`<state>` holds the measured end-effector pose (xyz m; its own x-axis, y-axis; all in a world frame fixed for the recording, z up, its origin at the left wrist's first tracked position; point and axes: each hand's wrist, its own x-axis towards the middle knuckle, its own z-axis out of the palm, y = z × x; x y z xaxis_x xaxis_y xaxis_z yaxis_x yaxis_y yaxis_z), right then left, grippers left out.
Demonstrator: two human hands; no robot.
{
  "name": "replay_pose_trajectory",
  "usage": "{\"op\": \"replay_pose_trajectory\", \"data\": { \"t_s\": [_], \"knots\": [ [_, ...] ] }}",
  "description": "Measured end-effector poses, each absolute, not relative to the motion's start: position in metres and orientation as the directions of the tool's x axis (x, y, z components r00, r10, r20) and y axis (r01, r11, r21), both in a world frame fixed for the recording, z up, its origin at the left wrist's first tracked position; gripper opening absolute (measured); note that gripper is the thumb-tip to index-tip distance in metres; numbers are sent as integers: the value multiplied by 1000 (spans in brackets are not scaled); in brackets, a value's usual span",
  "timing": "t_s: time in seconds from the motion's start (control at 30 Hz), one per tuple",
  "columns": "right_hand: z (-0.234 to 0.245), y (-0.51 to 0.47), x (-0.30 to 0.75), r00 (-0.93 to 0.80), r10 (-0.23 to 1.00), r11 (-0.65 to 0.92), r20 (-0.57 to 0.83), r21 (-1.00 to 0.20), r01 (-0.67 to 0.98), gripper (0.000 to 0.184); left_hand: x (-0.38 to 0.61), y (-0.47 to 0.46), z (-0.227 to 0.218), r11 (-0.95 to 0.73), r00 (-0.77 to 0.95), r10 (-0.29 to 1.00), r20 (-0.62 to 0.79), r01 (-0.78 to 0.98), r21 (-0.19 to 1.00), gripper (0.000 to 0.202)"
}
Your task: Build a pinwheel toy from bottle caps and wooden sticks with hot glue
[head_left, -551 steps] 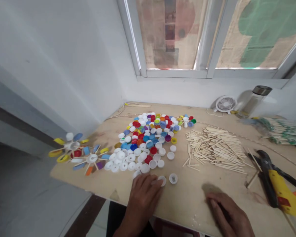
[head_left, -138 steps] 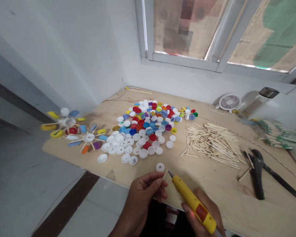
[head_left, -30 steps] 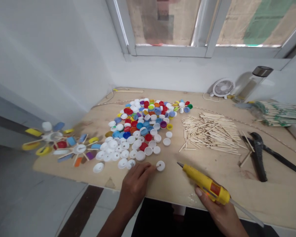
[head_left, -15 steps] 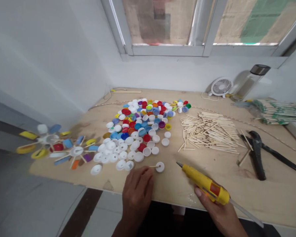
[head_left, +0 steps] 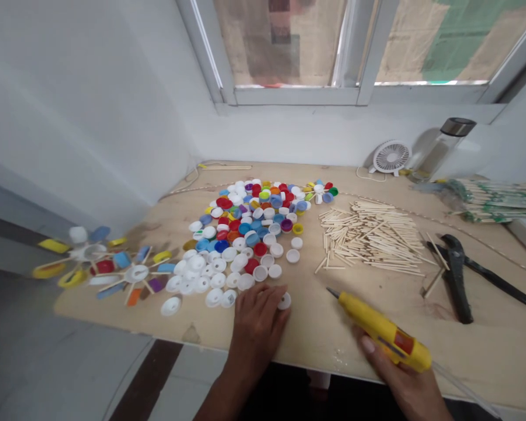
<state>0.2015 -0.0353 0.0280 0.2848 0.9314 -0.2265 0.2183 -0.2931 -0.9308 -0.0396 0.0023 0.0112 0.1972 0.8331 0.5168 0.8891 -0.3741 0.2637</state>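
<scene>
My left hand is at the table's front edge, its index finger and thumb closed around a small white bottle cap that lies on the wood. The thin stick seen at this cap earlier is now hidden by my fingers. My right hand grips a yellow hot glue gun, nozzle pointing up and left towards the cap. A glue stick sticks out of its back end. Just beyond my left hand spreads a heap of coloured and white bottle caps.
Cut wooden sticks lie piled right of the caps. Black-handled pliers rest at the right. Stick-and-cap wheels stand at the left edge. Behind are a small fan, a glass bottle and bagged sticks.
My left hand has moved right and forward from the stick onto the white cap. My right hand has shifted the glue gun slightly right, away from the cap.
</scene>
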Motion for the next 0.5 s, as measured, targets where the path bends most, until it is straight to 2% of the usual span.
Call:
{"op": "replay_pose_trajectory", "data": {
  "t_s": [0.1,0.23,0.33,0.5],
  "knots": [
    [46,-33,226,390,902,-290,-187,-930,225,40,-38,2,12,-364,183,841,509,888,282,25],
    [62,-28,260,419,908,-90,-1,-977,194,39,-38,0,14,-369,184,836,517,886,282,23],
    [54,-28,269,404,910,-186,-97,-964,188,40,-37,-1,16,-374,190,839,511,882,286,24],
    [32,-32,256,224,931,-322,-289,-938,126,38,-39,-7,20,-383,188,828,528,877,289,26]
  ]
}}
